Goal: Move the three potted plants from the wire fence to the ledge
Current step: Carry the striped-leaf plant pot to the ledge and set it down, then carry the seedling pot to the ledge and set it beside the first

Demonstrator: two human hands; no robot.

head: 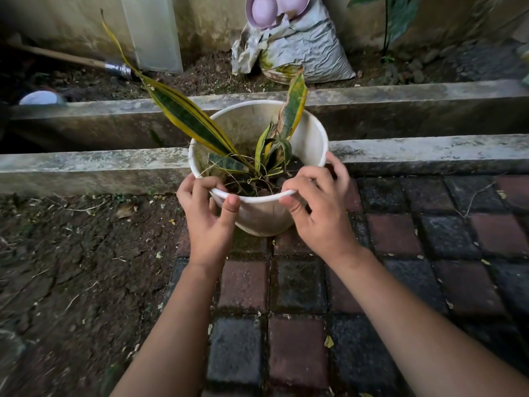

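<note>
A white plastic pot (312,136) holding a snake plant (197,121) with yellow-edged green leaves is in the middle of the view. My left hand (209,213) grips its near rim on the left, fingers over the edge and thumb outside. My right hand (317,207) grips the near rim on the right the same way. The pot is in front of the near concrete ledge (94,161), its far side overlapping the ledge line. Whether its base rests on the paving is hidden by my hands. No wire fence is in view.
A second concrete ledge (415,93) runs behind a gutter. Beyond it lie a crumpled grey sack (306,50), pale purple pots (277,7), a tool handle (71,58) and a white panel (154,32). Brick paving (400,253) is on the right, bare soil (71,267) on the left.
</note>
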